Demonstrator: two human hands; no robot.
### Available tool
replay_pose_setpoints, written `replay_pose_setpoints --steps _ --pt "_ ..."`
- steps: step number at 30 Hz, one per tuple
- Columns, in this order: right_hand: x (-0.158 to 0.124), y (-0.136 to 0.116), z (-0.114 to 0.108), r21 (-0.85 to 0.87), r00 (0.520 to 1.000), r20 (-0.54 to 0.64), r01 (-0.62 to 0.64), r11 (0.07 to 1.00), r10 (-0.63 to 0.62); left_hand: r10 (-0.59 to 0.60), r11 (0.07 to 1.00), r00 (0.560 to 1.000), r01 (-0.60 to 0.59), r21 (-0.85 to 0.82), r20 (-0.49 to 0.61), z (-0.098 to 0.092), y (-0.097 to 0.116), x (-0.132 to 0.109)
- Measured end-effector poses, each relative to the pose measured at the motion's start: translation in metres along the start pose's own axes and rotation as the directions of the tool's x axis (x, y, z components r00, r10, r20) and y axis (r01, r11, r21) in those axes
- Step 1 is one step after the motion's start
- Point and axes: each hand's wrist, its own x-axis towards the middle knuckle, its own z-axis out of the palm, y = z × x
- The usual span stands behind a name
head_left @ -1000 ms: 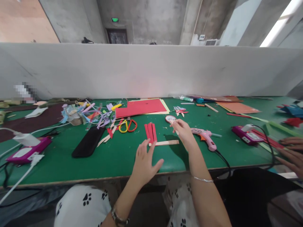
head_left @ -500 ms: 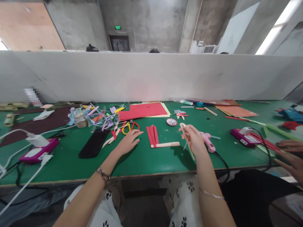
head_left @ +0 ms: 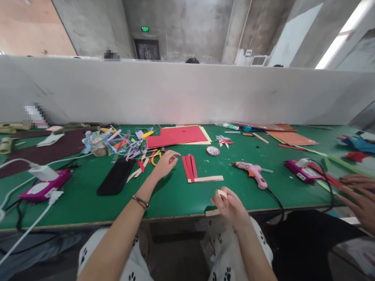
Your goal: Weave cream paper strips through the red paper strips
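Observation:
My right hand (head_left: 229,203) is closed on a cream paper strip (head_left: 222,193), bent into a loop above the fingers; a cream end also shows below the hand at the table's front edge. My left hand (head_left: 166,164) hovers or rests beside the scissors (head_left: 156,159), partly covering them; its fingers are apart and hold nothing. Just right of it, several red paper strips (head_left: 190,168) lie fanned out, joined at the bottom to a flat cream strip (head_left: 209,178). A pink glue gun (head_left: 252,171) lies on the green table to the right.
Red paper sheets (head_left: 181,136) and a pile of paper scraps (head_left: 136,146) lie behind. A black phone-like object (head_left: 115,177) is at left. Purple power strips (head_left: 47,185) with cords stand on both sides. At far right are another person's hands (head_left: 359,195).
My right hand has moved down and toward me with the cream strip, uncovering the glue gun. My left hand has shifted slightly forward and to the right.

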Motion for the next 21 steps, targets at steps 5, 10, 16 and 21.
replay_pose_setpoints --steps 5,10,16,21 --pt "0.007 0.000 -0.002 -0.009 0.996 0.067 0.052 0.999 -0.051 0.108 0.986 0.977 -0.128 0.102 0.181 -0.007 -0.008 -0.016" --pt "0.020 0.004 0.012 -0.449 0.999 -0.019 0.019 0.893 -0.031 0.221 0.912 0.892 -0.333 0.242 0.393 0.000 -0.007 0.006" --pt "0.022 0.026 0.029 -0.920 0.950 0.236 0.286 0.268 -0.203 0.279 0.852 0.852 -0.432 0.294 0.442 0.013 -0.001 0.030" --pt "0.017 0.047 0.030 -0.952 0.935 0.290 0.258 -0.166 -0.205 0.331 0.804 0.801 -0.516 0.296 0.499 0.019 -0.002 0.039"
